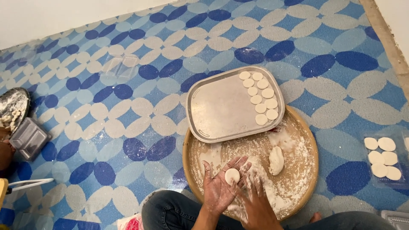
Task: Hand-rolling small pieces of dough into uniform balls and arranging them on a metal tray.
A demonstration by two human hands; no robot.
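My left hand (220, 184) lies palm up over the near part of a round floured wooden tray (305, 129), with a small flat white dough disc (232, 176) resting on its fingers. Just to its right, my right hand (257, 199) is blurred and dusted with flour, fingers spread, holding nothing I can see. A lump of dough (276, 160) sits on the wooden tray to the right of both hands. A rectangular metal tray (221, 106) overlaps the wooden tray's far edge and carries several dough discs (260, 97) along its right side.
A patterned blue and white mat (128, 106) covers the floor. A clear plastic tray (404, 135) with several discs lies at the right. At the far left are a dark floured pan (12, 104) and a small clear container (29, 138). My jeans-clad knees (170, 211) are at the bottom.
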